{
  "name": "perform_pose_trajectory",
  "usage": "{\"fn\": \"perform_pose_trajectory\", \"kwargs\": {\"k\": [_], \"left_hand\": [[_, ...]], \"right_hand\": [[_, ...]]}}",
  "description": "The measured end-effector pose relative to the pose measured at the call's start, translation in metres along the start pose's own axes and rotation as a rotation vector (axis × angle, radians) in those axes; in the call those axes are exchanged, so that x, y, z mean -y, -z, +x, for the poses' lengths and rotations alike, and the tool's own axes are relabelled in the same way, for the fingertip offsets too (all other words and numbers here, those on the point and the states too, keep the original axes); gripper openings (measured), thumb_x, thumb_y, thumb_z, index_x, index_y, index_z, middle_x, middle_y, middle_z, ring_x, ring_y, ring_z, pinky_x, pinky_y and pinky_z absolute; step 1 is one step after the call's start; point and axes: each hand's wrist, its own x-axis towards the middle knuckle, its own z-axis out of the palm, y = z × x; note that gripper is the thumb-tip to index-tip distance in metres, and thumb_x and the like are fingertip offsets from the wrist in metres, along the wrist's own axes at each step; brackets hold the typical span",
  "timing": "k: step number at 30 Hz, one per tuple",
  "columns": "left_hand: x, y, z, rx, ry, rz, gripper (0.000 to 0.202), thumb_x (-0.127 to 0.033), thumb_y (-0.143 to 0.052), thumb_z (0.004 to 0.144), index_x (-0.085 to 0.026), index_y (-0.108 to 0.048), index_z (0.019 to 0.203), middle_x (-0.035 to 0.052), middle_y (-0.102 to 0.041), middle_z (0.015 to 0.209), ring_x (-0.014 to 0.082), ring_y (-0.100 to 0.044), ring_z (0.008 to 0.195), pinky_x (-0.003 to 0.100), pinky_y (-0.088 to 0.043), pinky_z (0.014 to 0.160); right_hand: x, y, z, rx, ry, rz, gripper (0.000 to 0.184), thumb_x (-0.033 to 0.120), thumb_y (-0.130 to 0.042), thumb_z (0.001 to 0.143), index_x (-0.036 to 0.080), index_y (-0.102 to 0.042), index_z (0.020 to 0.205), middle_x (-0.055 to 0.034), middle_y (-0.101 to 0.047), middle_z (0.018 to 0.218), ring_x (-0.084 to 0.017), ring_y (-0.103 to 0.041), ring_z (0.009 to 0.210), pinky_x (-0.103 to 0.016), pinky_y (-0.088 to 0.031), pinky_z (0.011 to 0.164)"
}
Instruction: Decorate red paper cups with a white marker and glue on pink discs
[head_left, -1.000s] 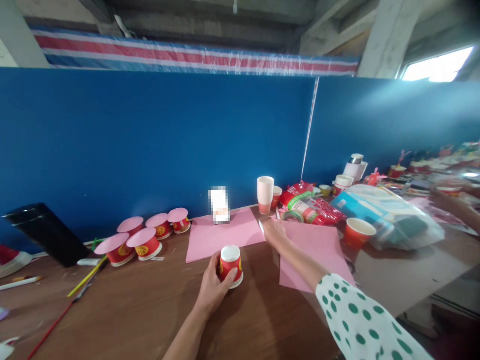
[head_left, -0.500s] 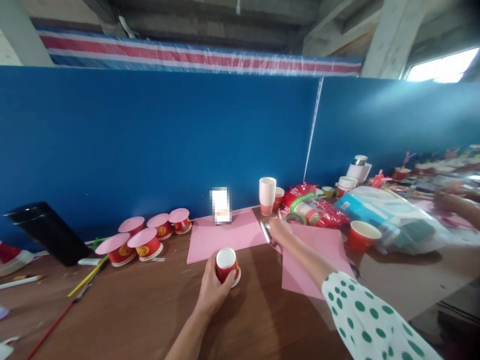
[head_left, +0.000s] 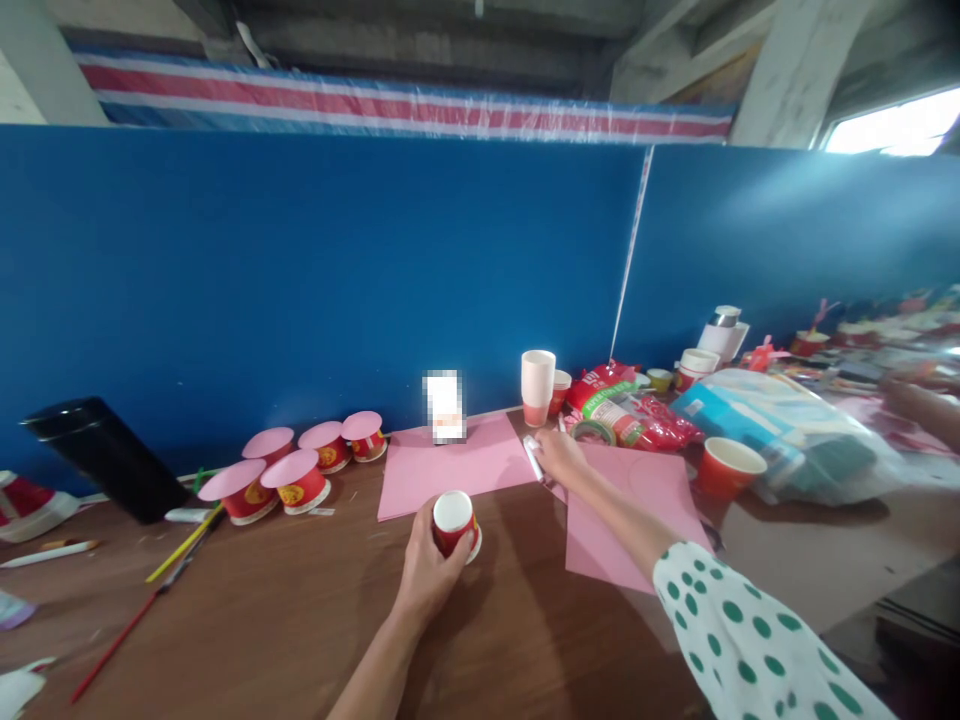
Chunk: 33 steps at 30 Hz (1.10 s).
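Note:
My left hand [head_left: 433,560] is closed round the side of a red paper cup [head_left: 454,525], which stands upside down on the table with its white base up. Farther right, my right hand [head_left: 561,458] has its fingers closed on a white marker [head_left: 533,458], beside the upper edge of a pink paper sheet [head_left: 630,510]. My palm hides part of the marker. Another pink sheet [head_left: 450,465] lies beyond the cup. Several upturned red cups topped with pink paper discs [head_left: 292,467] are grouped at the left.
A phone-like upright item [head_left: 445,405], blurred out, leans near the blue partition [head_left: 337,270]. Stacked cups [head_left: 538,388], a red packet [head_left: 611,395], an orange cup [head_left: 729,468] and a plastic bag [head_left: 810,440] stand right. Left are a black bottle [head_left: 105,455] and brushes [head_left: 120,640].
My right fingers have closed on the white marker, which has shifted slightly and tilted. The left hand still holds the cup in place. The whole view has shifted a little.

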Motion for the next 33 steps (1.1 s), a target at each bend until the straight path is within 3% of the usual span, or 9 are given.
{"fn": "perform_pose_trajectory", "kwargs": {"k": [4, 8, 12, 15, 19, 22, 25, 29, 33], "left_hand": [[0.003, 0.001, 0.000, 0.042, -0.023, 0.090, 0.055, -0.017, -0.075, 0.054, -0.021, -0.060, 0.107, 0.0057, -0.062, 0.103, 0.0250, -0.054, 0.099, 0.035, -0.035, 0.094], [0.002, 0.002, 0.000, 0.102, -0.021, 0.092, 0.056, -0.019, -0.075, 0.057, -0.021, -0.059, 0.111, 0.0067, -0.061, 0.107, 0.0256, -0.053, 0.104, 0.035, -0.033, 0.098], [0.001, 0.003, -0.003, 0.102, -0.039, 0.001, 0.059, -0.019, -0.076, 0.056, -0.020, -0.057, 0.112, 0.0088, -0.055, 0.119, 0.0280, -0.045, 0.117, 0.036, -0.024, 0.105], [0.000, 0.004, -0.007, 0.080, -0.107, -0.009, 0.056, -0.022, -0.074, 0.060, -0.021, -0.055, 0.113, 0.0099, -0.048, 0.127, 0.0280, -0.038, 0.124, 0.037, -0.019, 0.108], [-0.017, 0.004, -0.011, -0.055, -0.239, 0.037, 0.047, -0.025, -0.071, 0.066, -0.023, -0.055, 0.110, 0.0067, -0.045, 0.130, 0.0253, -0.032, 0.129, 0.033, -0.016, 0.111], [-0.041, -0.001, -0.019, -0.209, -0.284, -0.062, 0.040, -0.026, -0.069, 0.068, -0.022, -0.059, 0.107, 0.0079, -0.051, 0.120, 0.0255, -0.042, 0.120, 0.033, -0.026, 0.106], [-0.066, -0.011, -0.036, 0.025, -0.189, -0.013, 0.029, -0.032, -0.064, 0.074, -0.017, -0.062, 0.099, 0.0110, -0.058, 0.108, 0.0268, -0.051, 0.109, 0.038, -0.038, 0.098], [-0.080, -0.020, -0.073, 0.345, 0.032, -0.136, 0.043, -0.037, -0.056, 0.081, -0.020, -0.051, 0.120, 0.0114, -0.056, 0.121, 0.0246, -0.052, 0.113, 0.037, -0.042, 0.095], [-0.071, -0.022, -0.103, 0.242, 0.099, -0.134, 0.035, -0.039, -0.057, 0.080, -0.019, -0.063, 0.108, 0.0099, -0.061, 0.116, 0.0243, -0.054, 0.110, 0.033, -0.043, 0.095]], "right_hand": [[0.004, -0.006, -0.013, -0.029, 0.092, 0.263, 0.019, 0.027, -0.055, 0.082, 0.016, -0.063, 0.095, -0.0070, -0.068, 0.098, -0.021, -0.061, 0.096, -0.026, -0.045, 0.078], [0.012, -0.016, -0.045, 0.062, 0.154, 0.537, 0.027, 0.034, -0.047, 0.084, 0.015, -0.061, 0.098, -0.0046, -0.068, 0.086, -0.017, -0.065, 0.077, -0.023, -0.048, 0.062], [0.024, -0.021, -0.087, 0.160, 0.182, 0.776, 0.029, 0.038, -0.035, 0.089, 0.018, -0.054, 0.099, -0.0038, -0.066, 0.088, -0.014, -0.064, 0.073, -0.024, -0.051, 0.061], [0.033, -0.023, -0.113, 0.351, 0.135, 1.274, 0.022, 0.037, -0.043, 0.087, 0.020, -0.053, 0.096, -0.0038, -0.064, 0.092, -0.014, -0.063, 0.076, -0.023, -0.049, 0.062], [0.043, -0.024, -0.137, 0.447, 0.057, 1.481, 0.021, 0.039, -0.050, 0.085, 0.022, -0.055, 0.097, -0.0004, -0.060, 0.082, -0.009, -0.055, 0.061, -0.017, -0.041, 0.049], [0.048, -0.021, -0.151, 0.466, 0.033, 1.476, 0.022, 0.041, -0.050, 0.086, 0.021, -0.055, 0.095, 0.0024, -0.054, 0.071, -0.005, -0.044, 0.049, -0.013, -0.027, 0.040], [0.053, -0.014, -0.168, 0.495, 0.022, 1.462, 0.024, 0.042, -0.049, 0.087, 0.020, -0.055, 0.092, 0.0036, -0.049, 0.064, -0.004, -0.036, 0.046, -0.013, -0.021, 0.039], [0.061, -0.010, -0.192, 0.564, 0.054, 1.529, 0.029, 0.046, -0.053, 0.085, 0.017, -0.053, 0.081, 0.0043, -0.044, 0.059, -0.004, -0.031, 0.046, -0.014, -0.020, 0.040], [0.066, -0.015, -0.214, 0.548, 0.021, 1.528, 0.039, 0.056, -0.060, 0.076, 0.017, -0.053, 0.076, 0.0041, -0.043, 0.057, -0.005, -0.033, 0.048, -0.016, -0.022, 0.043]]}}
